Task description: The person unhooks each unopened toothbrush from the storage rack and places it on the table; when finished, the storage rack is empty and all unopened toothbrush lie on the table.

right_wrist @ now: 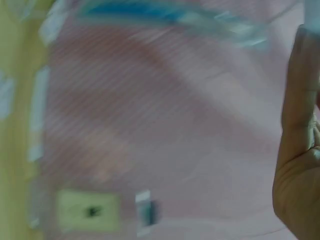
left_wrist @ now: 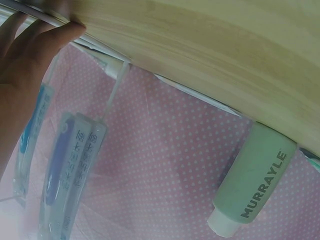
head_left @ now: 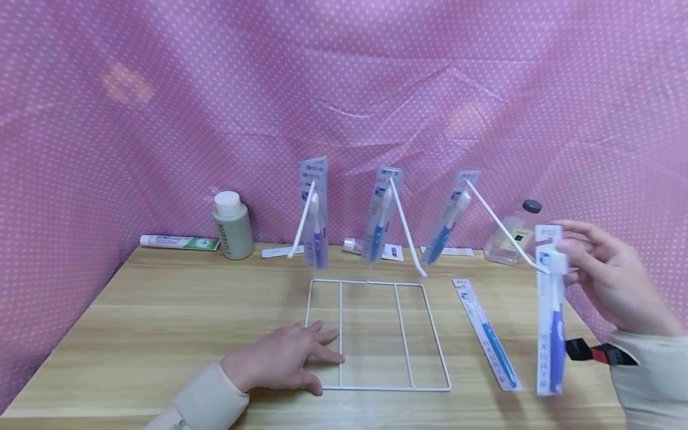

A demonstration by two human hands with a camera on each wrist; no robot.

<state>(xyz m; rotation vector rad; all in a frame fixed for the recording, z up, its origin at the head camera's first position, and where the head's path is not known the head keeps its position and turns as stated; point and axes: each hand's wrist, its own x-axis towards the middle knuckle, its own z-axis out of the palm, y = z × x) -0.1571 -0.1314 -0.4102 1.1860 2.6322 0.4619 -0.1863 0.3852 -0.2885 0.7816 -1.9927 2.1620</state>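
Observation:
A white wire rack lies flat on the wooden table, with three hook arms slanting up from its far edge. A packaged toothbrush hangs on each arm: purple at the left, blue in the middle, blue at the right. My left hand presses flat on the rack's front left corner, fingers straight. My right hand pinches the top of another purple toothbrush pack, which hangs at the tip of the right hook arm. A blue toothbrush pack lies on the table right of the rack.
A green bottle and a toothpaste tube stand at the back left. A clear bottle with a black cap sits at the back right. Pink dotted cloth closes off the back and sides. The right wrist view is blurred.

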